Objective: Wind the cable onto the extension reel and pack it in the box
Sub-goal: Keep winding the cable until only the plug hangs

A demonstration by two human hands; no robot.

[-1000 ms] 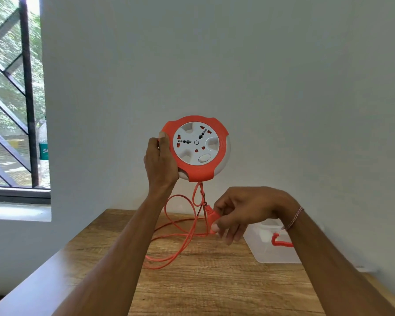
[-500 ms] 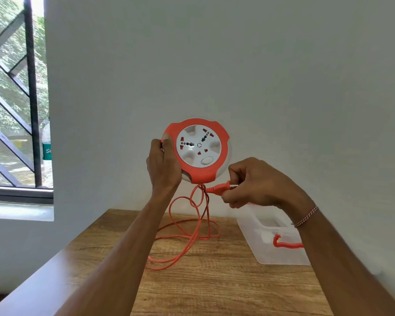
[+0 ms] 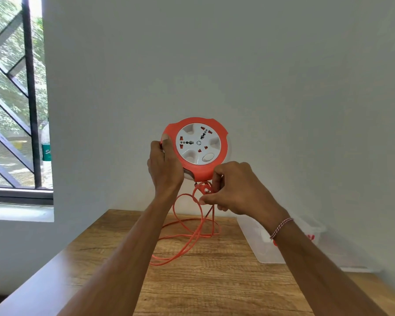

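I hold a round orange-and-white extension reel point(image 3: 197, 148) upright in front of the wall, well above the table. My left hand point(image 3: 164, 167) grips its left edge, thumb on the orange rim. Just under the reel's lower edge, my right hand point(image 3: 232, 188) pinches the orange plug point(image 3: 203, 189) at the cable's end. The orange cable point(image 3: 183, 242) hangs from the reel in loose loops that lie on the wooden table point(image 3: 214, 281). A clear plastic box point(image 3: 263, 249) stands on the table at the right, partly hidden by my right forearm.
A white wall stands close behind the reel and table. A barred window point(image 3: 21, 110) is at the left, with a bottle point(image 3: 46, 144) on its sill. A flat clear lid point(image 3: 360, 265) lies to the right of the box.
My right hand has lifted the plug from low above the table up to the reel's underside. The cable loops have been drawn up a little. My left hand keeps its hold on the reel.
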